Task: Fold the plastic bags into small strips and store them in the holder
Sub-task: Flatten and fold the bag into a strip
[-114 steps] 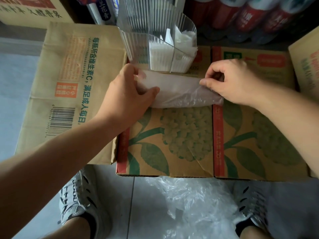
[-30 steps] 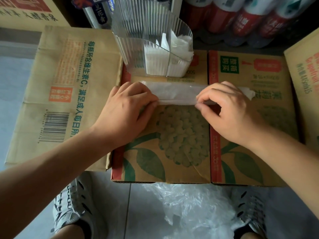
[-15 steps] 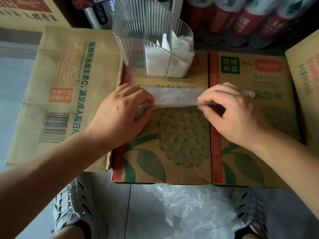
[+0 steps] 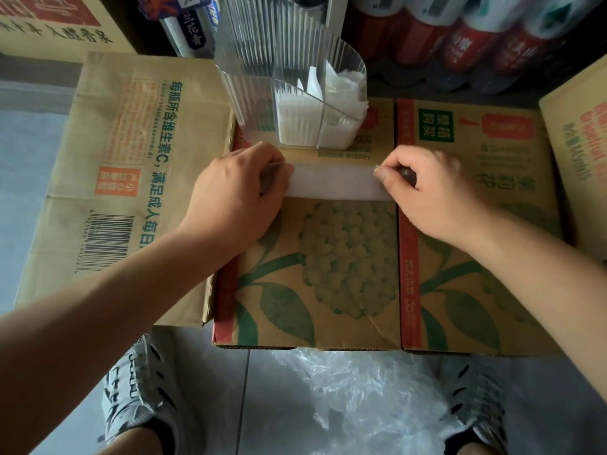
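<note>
Folded plastic bag strip (image 4: 331, 183): white, translucent, lying flat and horizontal, centre of frame, on top of a printed cardboard box (image 4: 328, 274). It sits just below the holder, apart from it.

Left grip (image 4: 236, 198): bare hand, fingers curled over the strip's left end, clamped on it. That end is hidden under the fingers.

Right grip (image 4: 430, 195): bare hand, thumb and curled fingers pinching the strip's right end, clamped on it.

Holder (image 4: 262, 103): clear, ribbed plastic, upright, upper centre, standing on the same box. A divider splits it. Folded white bags (image 4: 297, 123) stand in it on both sides of the divider, with some tips poking above the rim.

Box print: green leaves and a pale flower cluster with red bands. Green label (image 4: 438, 126) reads "整箱购买", seen upside down.

Left of frame: second cardboard box (image 4: 131, 159), touching the first. Green text reads "每瓶所含维生素C,满足成人每日", then runs under the forearm. It also has an orange square and a barcode.

Right edge: another box (image 4: 578, 142), red and green lettering, not legible.

Upper right: row of bottles (image 4: 460, 41) with red labels, writing too blurred to read.

Bottom centre: crumpled clear plastic bags (image 4: 361, 399) on the tiled floor, between two grey shoes (image 4: 138, 389).
</note>
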Demonstrator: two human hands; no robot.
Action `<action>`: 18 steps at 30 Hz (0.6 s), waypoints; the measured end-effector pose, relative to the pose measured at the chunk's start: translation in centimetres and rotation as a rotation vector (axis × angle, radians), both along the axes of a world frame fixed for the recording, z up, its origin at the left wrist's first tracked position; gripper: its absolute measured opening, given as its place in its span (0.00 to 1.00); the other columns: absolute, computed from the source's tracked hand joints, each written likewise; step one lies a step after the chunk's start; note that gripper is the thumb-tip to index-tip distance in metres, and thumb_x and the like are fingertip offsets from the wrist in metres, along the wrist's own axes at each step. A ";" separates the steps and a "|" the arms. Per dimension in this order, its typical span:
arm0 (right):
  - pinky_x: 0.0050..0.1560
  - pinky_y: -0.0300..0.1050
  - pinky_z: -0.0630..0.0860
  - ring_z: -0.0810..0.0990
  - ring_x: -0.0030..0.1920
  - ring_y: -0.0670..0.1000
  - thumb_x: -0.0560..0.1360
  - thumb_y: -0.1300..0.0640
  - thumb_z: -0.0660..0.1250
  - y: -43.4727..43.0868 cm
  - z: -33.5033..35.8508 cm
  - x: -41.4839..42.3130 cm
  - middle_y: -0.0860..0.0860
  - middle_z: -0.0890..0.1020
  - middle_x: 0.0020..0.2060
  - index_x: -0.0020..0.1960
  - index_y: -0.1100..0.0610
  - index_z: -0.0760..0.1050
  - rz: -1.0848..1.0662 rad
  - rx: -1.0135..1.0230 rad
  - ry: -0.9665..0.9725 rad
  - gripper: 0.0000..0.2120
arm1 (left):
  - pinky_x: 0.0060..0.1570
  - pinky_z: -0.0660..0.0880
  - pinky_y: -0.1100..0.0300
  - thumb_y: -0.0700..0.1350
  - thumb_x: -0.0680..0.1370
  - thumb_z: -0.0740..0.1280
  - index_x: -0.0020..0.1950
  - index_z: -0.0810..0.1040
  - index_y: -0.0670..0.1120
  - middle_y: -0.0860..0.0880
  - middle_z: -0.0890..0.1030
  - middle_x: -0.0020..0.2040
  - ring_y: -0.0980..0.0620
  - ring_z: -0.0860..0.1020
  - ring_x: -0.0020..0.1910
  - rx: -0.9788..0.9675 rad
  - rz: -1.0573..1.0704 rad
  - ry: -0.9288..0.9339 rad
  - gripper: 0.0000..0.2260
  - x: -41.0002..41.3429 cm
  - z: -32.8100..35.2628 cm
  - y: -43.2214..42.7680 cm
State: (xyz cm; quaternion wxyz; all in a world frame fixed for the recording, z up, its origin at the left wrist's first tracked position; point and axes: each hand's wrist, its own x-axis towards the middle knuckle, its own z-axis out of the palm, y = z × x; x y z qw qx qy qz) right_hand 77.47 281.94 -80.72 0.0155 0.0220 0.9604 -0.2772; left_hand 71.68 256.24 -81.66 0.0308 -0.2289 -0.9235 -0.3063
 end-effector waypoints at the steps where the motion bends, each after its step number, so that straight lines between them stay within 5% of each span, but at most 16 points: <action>1: 0.35 0.54 0.78 0.79 0.35 0.51 0.82 0.49 0.64 0.0 0.0 -0.4 0.47 0.80 0.35 0.47 0.52 0.79 0.007 0.018 -0.015 0.09 | 0.39 0.74 0.54 0.49 0.81 0.65 0.50 0.80 0.47 0.49 0.81 0.42 0.44 0.79 0.39 -0.017 0.005 0.001 0.08 -0.2 0.0 0.1; 10: 0.35 0.52 0.78 0.78 0.36 0.55 0.81 0.48 0.66 -0.2 0.2 -1.5 0.51 0.78 0.37 0.46 0.51 0.72 0.021 0.156 -0.052 0.09 | 0.41 0.71 0.54 0.47 0.80 0.67 0.59 0.78 0.45 0.44 0.81 0.51 0.41 0.79 0.45 -0.159 -0.021 -0.018 0.10 -0.4 0.2 0.1; 14: 0.33 0.50 0.76 0.77 0.35 0.54 0.81 0.49 0.66 -0.2 -0.1 -1.5 0.50 0.77 0.35 0.47 0.51 0.72 0.036 0.175 -0.027 0.08 | 0.42 0.77 0.45 0.41 0.80 0.66 0.65 0.76 0.43 0.40 0.76 0.59 0.37 0.77 0.53 -0.201 -0.068 0.027 0.13 -0.1 0.3 -0.3; 18: 0.33 0.51 0.76 0.76 0.34 0.53 0.81 0.50 0.65 -0.2 -0.2 -1.4 0.48 0.76 0.33 0.46 0.51 0.71 0.052 0.185 -0.011 0.08 | 0.66 0.67 0.39 0.36 0.77 0.58 0.67 0.78 0.43 0.38 0.74 0.70 0.36 0.71 0.69 -0.317 -0.230 0.235 0.20 0.6 0.1 -0.6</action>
